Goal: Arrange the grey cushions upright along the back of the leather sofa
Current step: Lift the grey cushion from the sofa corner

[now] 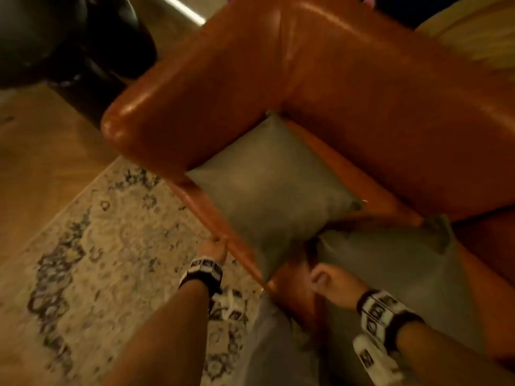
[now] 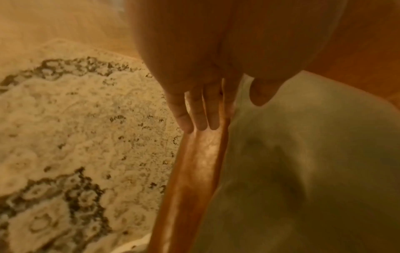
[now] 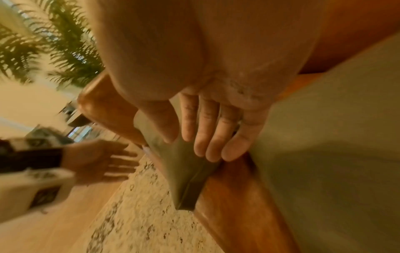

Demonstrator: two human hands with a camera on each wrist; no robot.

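Two grey cushions lie flat on the seat of the orange leather sofa [image 1: 348, 79]. The first cushion [image 1: 267, 185] fills the corner by the armrest; the second cushion [image 1: 395, 277] lies to its right, nearer me. My left hand [image 1: 214, 247] is at the seat's front edge beside the first cushion [image 2: 303, 154], fingers [image 2: 201, 119] straight along the leather, thumb over the fabric. My right hand [image 1: 320, 277] lies with straight fingers [image 3: 205, 140] against that cushion's near corner [image 3: 184, 181], with the second cushion [image 3: 335, 137] beside it. Neither hand grips anything.
A pale patterned rug [image 1: 97, 246] lies on the wooden floor [image 1: 41, 162] in front of the sofa. A dark piece of furniture [image 1: 69, 37] stands past the armrest at the far left. A leafy plant [image 3: 65, 42] shows in the right wrist view.
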